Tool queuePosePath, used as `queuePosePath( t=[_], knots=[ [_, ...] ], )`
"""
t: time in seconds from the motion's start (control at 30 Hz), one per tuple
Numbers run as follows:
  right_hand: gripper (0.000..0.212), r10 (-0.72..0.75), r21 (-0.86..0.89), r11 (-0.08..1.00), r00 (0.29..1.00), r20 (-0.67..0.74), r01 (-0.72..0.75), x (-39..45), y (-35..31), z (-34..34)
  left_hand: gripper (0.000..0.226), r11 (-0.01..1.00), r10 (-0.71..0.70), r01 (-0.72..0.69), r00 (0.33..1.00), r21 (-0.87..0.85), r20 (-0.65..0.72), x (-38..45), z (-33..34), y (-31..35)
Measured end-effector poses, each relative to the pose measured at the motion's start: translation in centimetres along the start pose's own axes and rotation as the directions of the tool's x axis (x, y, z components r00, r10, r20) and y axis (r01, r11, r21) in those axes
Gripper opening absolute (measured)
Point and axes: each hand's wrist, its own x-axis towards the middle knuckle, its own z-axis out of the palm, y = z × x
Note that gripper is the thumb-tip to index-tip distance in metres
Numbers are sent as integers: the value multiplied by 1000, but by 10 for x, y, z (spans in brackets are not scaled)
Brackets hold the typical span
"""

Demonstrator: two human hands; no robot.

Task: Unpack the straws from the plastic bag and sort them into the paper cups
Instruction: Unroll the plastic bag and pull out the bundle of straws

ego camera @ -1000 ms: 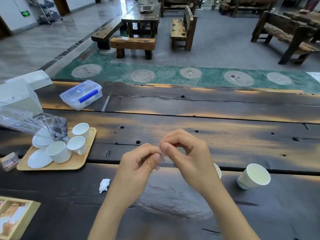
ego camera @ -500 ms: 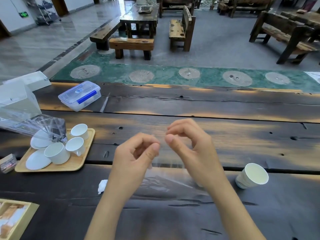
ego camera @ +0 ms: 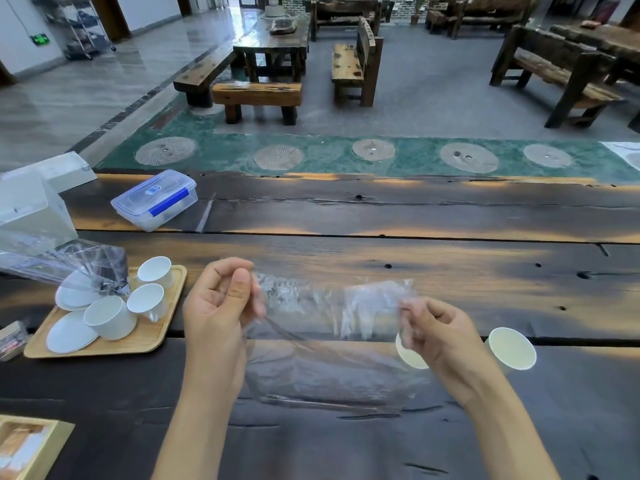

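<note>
A clear plastic bag (ego camera: 325,327) hangs stretched wide between both hands above the dark wooden table (ego camera: 415,216). My left hand (ego camera: 218,306) pinches its left upper edge. My right hand (ego camera: 440,337) pinches its right upper edge. The bag's lower part drapes down to the tabletop. No straws can be made out through the film. One white paper cup (ego camera: 512,348) stands to the right of my right hand. A second paper cup (ego camera: 408,355) is partly hidden behind that hand.
A wooden tray (ego camera: 145,337) at the left carries white ceramic cups, saucers and a crumpled clear wrapper (ego camera: 62,261). Behind it sit a lidded plastic box (ego camera: 156,199) and white cartons (ego camera: 31,202). A framed box (ego camera: 27,448) lies at the bottom left corner.
My hands, which were pinched together at the middle, have drawn apart sideways, spreading the bag's opening wide. The right hand has dropped toward the cups.
</note>
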Motion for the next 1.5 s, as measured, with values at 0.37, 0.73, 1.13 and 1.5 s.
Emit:
queuePosePath(
  t=[0.37, 0.73, 1.13, 1.5],
  knots=[
    [16, -234, -217, 953, 969, -80, 212, -1, -24, 19, 8, 970, 9, 3, 999, 244, -46, 12, -18, -4],
    [16, -221, -248, 944, 975, 22, 219, -3, -32, 34, 6, 506, 322, -451, 889, 735, 324, 33, -3, 4],
    [11, -42, 652, 757, 999, -26, 49, 1, -51, 81, 70, 732, -679, 661, 691, -166, -248, 10, -6, -132],
    [9, -227, 340, 896, 953, -199, 285, 7, -56, 35, 8, 662, -638, 597, 766, -453, 78, 12, -27, -152]
  ],
)
